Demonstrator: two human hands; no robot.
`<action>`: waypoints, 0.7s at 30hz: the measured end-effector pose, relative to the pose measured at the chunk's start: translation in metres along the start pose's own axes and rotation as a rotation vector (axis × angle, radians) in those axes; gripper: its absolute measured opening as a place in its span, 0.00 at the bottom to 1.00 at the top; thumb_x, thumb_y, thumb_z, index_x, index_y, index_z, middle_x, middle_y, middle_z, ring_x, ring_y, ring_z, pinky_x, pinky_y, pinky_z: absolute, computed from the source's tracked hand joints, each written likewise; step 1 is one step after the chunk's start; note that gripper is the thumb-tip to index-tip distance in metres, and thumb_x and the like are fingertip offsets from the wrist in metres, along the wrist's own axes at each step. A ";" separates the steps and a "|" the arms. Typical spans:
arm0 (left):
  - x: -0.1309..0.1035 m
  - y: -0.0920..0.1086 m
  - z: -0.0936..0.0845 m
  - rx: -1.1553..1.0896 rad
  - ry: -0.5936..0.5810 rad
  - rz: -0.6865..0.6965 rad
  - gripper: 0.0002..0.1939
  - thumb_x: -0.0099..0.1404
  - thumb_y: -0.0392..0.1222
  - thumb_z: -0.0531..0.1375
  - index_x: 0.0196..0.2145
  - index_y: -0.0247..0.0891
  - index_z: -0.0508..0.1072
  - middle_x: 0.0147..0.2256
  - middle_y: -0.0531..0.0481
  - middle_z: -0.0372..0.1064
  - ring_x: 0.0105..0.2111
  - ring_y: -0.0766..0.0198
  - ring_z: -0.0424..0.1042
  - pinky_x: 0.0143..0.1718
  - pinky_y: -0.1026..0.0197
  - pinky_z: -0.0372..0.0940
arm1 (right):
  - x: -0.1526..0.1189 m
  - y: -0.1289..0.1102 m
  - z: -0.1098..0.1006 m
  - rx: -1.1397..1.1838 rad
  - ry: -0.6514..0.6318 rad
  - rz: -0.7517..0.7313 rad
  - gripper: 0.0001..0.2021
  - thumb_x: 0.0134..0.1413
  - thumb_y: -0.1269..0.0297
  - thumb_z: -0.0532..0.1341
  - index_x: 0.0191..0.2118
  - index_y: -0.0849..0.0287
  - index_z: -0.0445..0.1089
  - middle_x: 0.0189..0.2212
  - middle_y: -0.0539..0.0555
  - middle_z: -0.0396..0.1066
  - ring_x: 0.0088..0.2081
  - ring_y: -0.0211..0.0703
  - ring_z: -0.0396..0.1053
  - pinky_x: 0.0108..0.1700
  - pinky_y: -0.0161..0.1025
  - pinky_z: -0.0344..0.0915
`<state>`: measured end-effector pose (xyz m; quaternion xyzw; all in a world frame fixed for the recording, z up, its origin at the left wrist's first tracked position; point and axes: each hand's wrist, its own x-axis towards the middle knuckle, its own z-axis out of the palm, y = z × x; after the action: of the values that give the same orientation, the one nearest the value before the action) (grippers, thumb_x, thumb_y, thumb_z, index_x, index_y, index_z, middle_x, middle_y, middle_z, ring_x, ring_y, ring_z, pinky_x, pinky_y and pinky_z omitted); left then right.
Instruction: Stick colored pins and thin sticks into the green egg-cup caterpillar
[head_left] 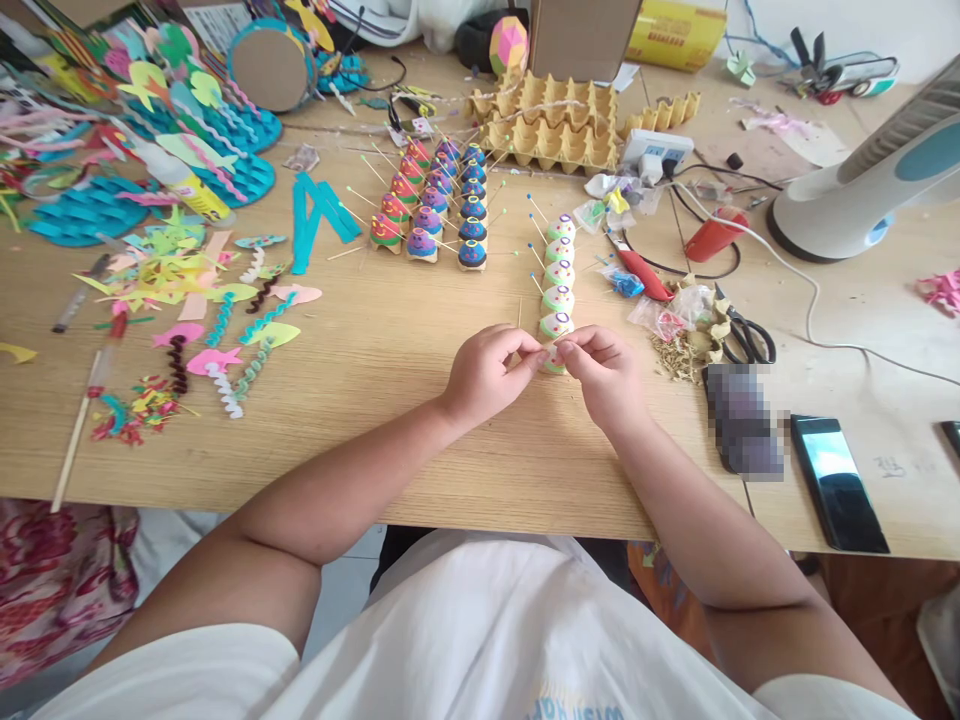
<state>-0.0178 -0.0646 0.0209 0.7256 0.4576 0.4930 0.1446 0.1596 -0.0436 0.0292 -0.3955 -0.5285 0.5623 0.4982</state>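
A row of pale green painted egg-carton cups (558, 273) with purple rings and dots runs away from me. Blue-tipped sticks (535, 208) jut from the left side of some of them. At the row's near end, my left hand (491, 375) and my right hand (609, 380) meet, thumbs and forefingers pinched together. Between their fingertips shows a thin pale toothpick, partly hidden by the fingers. The nearest cup lies under the fingertips and is mostly covered. Another toothpick (520, 312) lies on the table just beyond my left hand.
Red, purple and blue painted cup rows (428, 222) bristle with sticks farther back. Egg cartons (555, 125) lie behind them. Paper fish and scraps (187, 280) cover the left side. Scissors (750, 335), a phone (838, 485), a red-handled tool (645, 270) and a fan (832, 190) are right.
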 end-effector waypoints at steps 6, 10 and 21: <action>0.000 -0.001 0.000 0.003 -0.016 -0.021 0.18 0.72 0.53 0.64 0.29 0.40 0.75 0.23 0.55 0.66 0.25 0.67 0.62 0.29 0.62 0.58 | -0.001 0.000 0.000 -0.064 -0.018 -0.022 0.19 0.48 0.43 0.75 0.33 0.54 0.77 0.28 0.49 0.75 0.30 0.37 0.69 0.35 0.38 0.68; 0.000 0.000 0.001 0.003 -0.013 -0.008 0.19 0.72 0.55 0.64 0.28 0.40 0.75 0.23 0.55 0.66 0.25 0.68 0.62 0.29 0.62 0.57 | -0.002 -0.001 0.001 -0.098 -0.004 -0.049 0.21 0.48 0.42 0.75 0.32 0.55 0.77 0.28 0.50 0.75 0.30 0.37 0.69 0.34 0.37 0.68; 0.000 -0.001 0.000 0.016 -0.029 -0.023 0.19 0.72 0.55 0.63 0.28 0.40 0.75 0.23 0.54 0.67 0.25 0.67 0.63 0.30 0.61 0.58 | -0.003 -0.002 0.001 -0.122 -0.007 -0.061 0.20 0.49 0.42 0.74 0.33 0.55 0.77 0.29 0.51 0.76 0.31 0.38 0.71 0.37 0.39 0.70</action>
<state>-0.0180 -0.0638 0.0199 0.7286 0.4678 0.4770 0.1511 0.1598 -0.0469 0.0308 -0.4069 -0.5754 0.5148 0.4881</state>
